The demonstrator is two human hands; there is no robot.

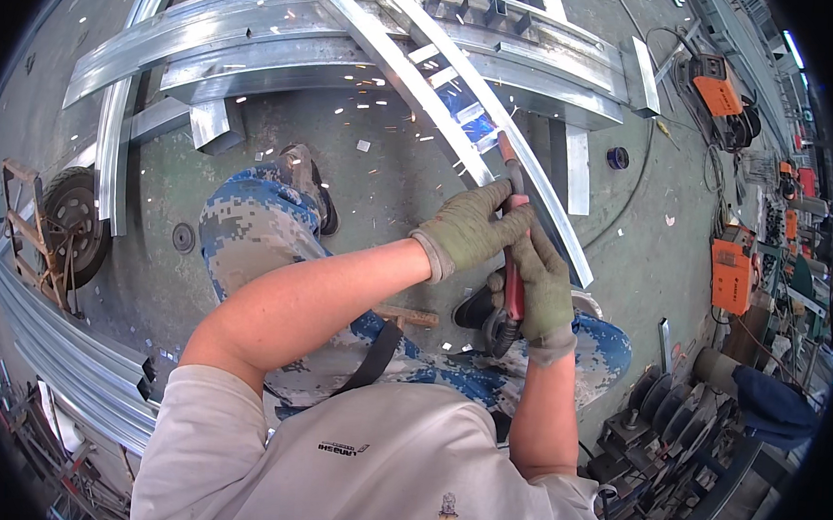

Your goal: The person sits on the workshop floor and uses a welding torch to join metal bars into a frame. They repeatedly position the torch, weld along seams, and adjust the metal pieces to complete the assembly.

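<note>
Both my hands wear green work gloves and grip a welding torch [514, 295] with a red handle. My left hand [471, 225] is closed round the front of the torch, near its neck. Farther back, my right hand [545, 292] wraps the handle. The copper-coloured nozzle [506, 146] points at a ladder-like steel frame [546, 196], next to one of its short crosspieces [468, 114]. Bright blue-white light shows between the two rails there, and sparks fly off to the left. Glare hides the exact spot of contact.
Long galvanised steel beams [276, 68] lie crosswise under the frame. Orange welding machines [716, 93] stand on the right with cables on the floor. A small dark roll [617, 158] lies nearby. At left are a wheel [77, 225] and stacked channels [77, 354].
</note>
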